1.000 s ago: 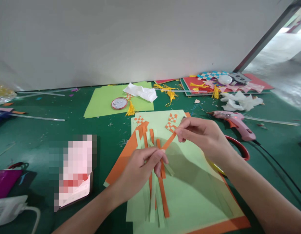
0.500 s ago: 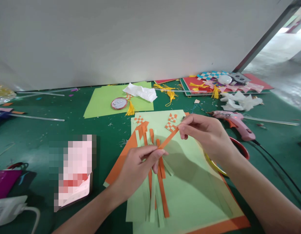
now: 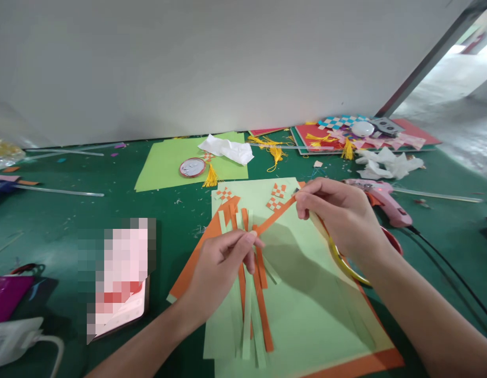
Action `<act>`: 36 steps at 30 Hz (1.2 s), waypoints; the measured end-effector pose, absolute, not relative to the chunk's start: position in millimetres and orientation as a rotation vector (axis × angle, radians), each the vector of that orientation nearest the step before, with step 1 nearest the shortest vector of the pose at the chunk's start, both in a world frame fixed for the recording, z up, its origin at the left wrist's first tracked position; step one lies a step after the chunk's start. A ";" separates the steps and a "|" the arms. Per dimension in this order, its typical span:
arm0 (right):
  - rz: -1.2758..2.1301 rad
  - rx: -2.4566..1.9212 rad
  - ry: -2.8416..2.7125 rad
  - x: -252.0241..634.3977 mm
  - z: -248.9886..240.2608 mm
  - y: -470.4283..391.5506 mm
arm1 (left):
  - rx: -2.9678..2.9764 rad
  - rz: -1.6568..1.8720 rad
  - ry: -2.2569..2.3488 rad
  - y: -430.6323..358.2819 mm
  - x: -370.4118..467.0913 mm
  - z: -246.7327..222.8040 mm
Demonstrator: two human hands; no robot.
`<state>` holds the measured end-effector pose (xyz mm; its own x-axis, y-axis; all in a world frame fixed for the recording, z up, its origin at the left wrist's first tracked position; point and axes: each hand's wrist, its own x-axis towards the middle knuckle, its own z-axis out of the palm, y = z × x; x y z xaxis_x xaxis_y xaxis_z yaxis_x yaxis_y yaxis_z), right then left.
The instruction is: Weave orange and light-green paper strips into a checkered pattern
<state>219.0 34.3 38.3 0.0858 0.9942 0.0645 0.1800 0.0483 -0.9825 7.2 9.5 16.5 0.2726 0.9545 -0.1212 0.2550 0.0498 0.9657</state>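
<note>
An orange paper strip (image 3: pixel 276 214) stretches between my two hands, slanting up to the right. My left hand (image 3: pixel 231 257) pinches its lower end between thumb and fingertips. The upper end is pinched by my right hand (image 3: pixel 332 210). Beneath my left hand, several loose green paper strips (image 3: pixel 246 336) and orange strips (image 3: pixel 268 331) lie on a pale green sheet (image 3: pixel 306 304). Small orange-and-white woven paper squares (image 3: pixel 275 203) rest on that sheet just beyond the strip; another woven piece (image 3: pixel 224 194) lies farther left.
A pink glue gun (image 3: pixel 389 202) lies at the right, its cord trailing forward. A yellow ring (image 3: pixel 348 268) sits partly under my right forearm. On the left rests a phone (image 3: pixel 127 273). Yellow tassels (image 3: pixel 210 176), crumpled tissue (image 3: pixel 227 149) and a round tin (image 3: pixel 192 167) lie farther back.
My right hand has moved slightly up and right with its end of the strip. My left hand has shifted a little up and left, so more strip shows between them.
</note>
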 end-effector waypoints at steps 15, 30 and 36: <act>1.028 -1.335 -1.313 220.4 39.8 34.5 | 1.598 0.856 1.261 8.7 10.1 19.6; 1.069 -1.340 -1.264 222.7 38.6 38.0 | 1.852 0.795 1.169 3.8 9.1 19.2; 1.085 -1.364 -1.259 222.9 39.5 38.4 | 1.874 0.759 1.140 2.1 7.8 18.0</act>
